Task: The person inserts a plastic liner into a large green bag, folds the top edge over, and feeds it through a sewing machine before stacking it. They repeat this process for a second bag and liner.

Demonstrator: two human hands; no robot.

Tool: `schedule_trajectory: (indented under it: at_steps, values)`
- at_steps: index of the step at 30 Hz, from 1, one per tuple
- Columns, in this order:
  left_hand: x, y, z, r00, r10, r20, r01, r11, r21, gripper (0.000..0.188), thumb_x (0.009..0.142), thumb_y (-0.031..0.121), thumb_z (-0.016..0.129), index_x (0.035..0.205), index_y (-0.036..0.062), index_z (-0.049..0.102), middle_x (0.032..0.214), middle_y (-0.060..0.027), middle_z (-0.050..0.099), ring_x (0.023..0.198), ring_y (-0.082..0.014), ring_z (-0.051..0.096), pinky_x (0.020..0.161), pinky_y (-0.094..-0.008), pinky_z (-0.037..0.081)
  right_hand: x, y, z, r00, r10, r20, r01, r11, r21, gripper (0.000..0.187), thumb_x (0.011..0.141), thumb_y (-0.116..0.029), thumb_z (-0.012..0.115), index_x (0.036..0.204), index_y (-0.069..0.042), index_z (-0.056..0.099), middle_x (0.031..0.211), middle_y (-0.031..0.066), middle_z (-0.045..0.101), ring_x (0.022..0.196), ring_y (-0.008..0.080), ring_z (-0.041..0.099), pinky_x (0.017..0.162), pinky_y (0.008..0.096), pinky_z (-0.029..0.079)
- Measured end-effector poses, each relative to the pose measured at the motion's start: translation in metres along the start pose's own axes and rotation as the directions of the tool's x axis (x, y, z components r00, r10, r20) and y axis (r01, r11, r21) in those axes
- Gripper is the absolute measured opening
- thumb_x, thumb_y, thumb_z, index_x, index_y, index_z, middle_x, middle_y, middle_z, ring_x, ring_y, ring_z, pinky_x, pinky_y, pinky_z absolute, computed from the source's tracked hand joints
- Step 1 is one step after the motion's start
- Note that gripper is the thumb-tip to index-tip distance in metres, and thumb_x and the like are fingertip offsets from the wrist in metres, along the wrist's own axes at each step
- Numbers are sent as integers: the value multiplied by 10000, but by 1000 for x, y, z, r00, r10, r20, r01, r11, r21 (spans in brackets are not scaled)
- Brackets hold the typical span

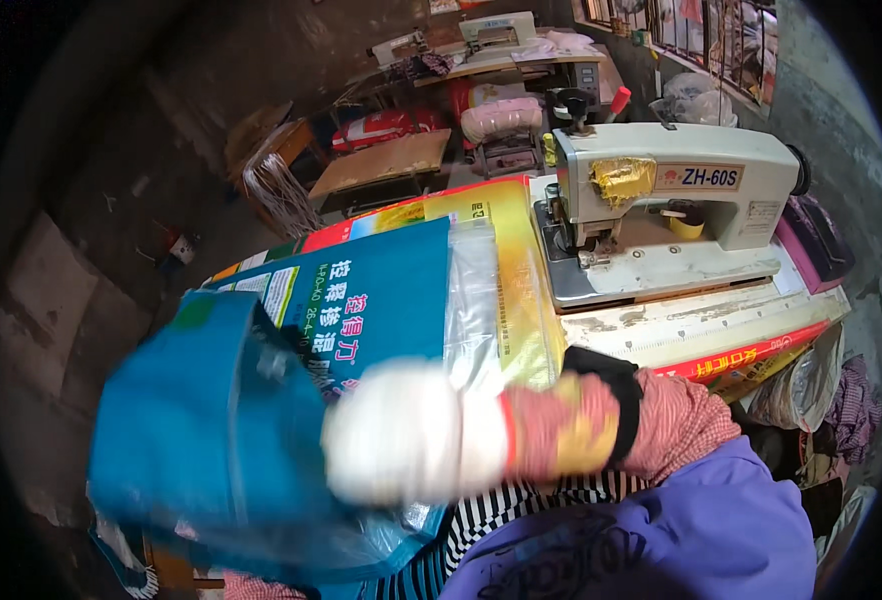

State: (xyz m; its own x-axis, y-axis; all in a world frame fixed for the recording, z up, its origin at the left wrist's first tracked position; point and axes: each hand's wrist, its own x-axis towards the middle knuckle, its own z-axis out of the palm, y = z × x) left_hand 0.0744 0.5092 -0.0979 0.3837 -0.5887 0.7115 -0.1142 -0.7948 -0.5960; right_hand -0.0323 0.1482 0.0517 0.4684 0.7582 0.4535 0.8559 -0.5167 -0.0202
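The blue woven plastic sack [261,400] with printed panels lies in front of the grey industrial sewing machine [661,200], to its left, spread over the near part of the work table [701,325]. Its near end is lifted and blurred, and a clear plastic liner [476,300] shows at its edge on the side of the machine. The right hand [411,430], in a white glove, crosses from the right and is pressed on the sack, in front of the machine and well apart from it. The hand is blurred, so I cannot tell if the fingers grasp the sack or only lie on it. A pink checked sleeve with a black cuff [621,410] covers the forearm. A yellow printed sack [516,270] lies under the blue one, just beside the base of the machine. The left hand is not visible. Behind the machine stands a second sewing machine [496,30] on another table.
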Motion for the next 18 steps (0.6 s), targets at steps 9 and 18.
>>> schedule_trajectory:
  at_steps: [9, 18]
  values:
    - [14, -22, 34, 681, 9, 732, 165, 973, -165, 104, 761, 89, 516, 806, 69, 607, 693, -141, 618, 695, -318, 624, 608, -405, 485, -199, 117, 97, 141, 932, -335, -930, 241, 277, 336, 828, -365, 517, 1005, -101, 623, 909, 171, 632, 855, 274, 622, 735, 354, 479]
    - [-26, -107, 48, -61, 127, 990, -277, 951, -139, 287, 852, 298, 452, 915, 129, 675, 940, -133, 653, 868, -316, 626, 765, -398, 491, -176, 52, 75, 481, 861, -164, -768, 505, 395, 371, 746, -318, 621, 1048, -104, 603, 935, 145, 628, 846, 309, 610, 719, 365, 493]
